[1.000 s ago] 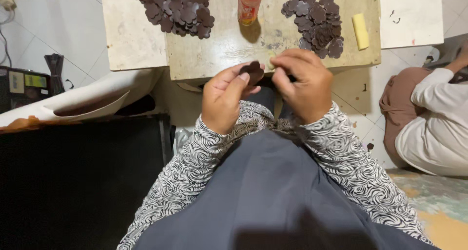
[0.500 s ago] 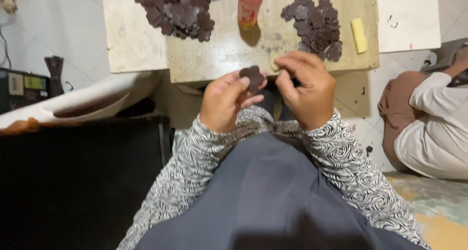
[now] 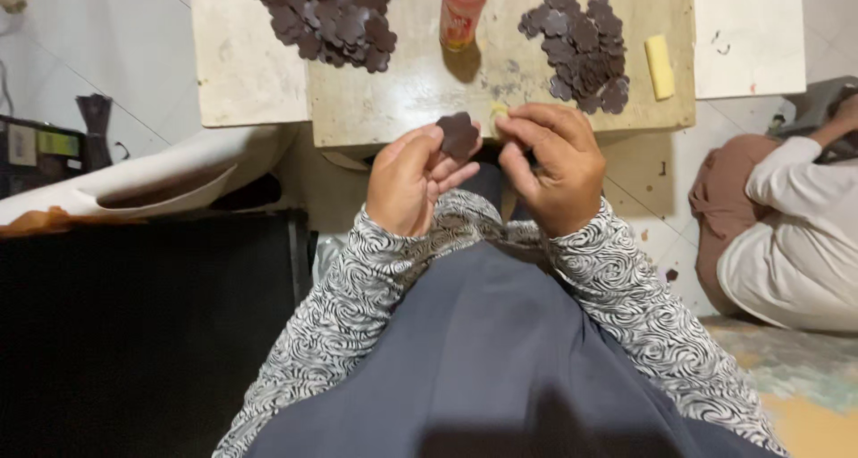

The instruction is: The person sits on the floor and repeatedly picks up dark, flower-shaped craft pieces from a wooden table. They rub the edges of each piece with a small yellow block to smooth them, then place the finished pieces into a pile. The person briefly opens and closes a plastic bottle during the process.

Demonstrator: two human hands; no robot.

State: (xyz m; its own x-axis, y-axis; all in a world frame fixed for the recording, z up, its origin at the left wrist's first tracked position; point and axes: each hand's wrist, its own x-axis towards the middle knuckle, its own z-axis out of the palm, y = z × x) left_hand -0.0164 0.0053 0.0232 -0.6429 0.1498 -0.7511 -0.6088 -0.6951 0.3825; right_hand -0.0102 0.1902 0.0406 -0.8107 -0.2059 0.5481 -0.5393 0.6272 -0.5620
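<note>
- Left hand [image 3: 409,183] pinching a dark brown flower-shaped leather cutout [image 3: 458,135] just below the near edge of the worn pale wooden board [image 3: 402,96].
- Right hand [image 3: 552,168] curled beside the cutout, fingertips close to it.
- On the board: two heaps of similar dark cutouts [image 3: 326,16] [image 3: 583,47], an orange glue bottle [image 3: 462,11] between them, a small yellow block [image 3: 660,66] at the right.

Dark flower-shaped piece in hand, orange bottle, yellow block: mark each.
dark flower-shaped piece [image 3: 459,134], head view, middle of its flat face.
orange bottle [image 3: 462,11], head view, its side wall.
yellow block [image 3: 660,66], head view, middle of its top.
</note>
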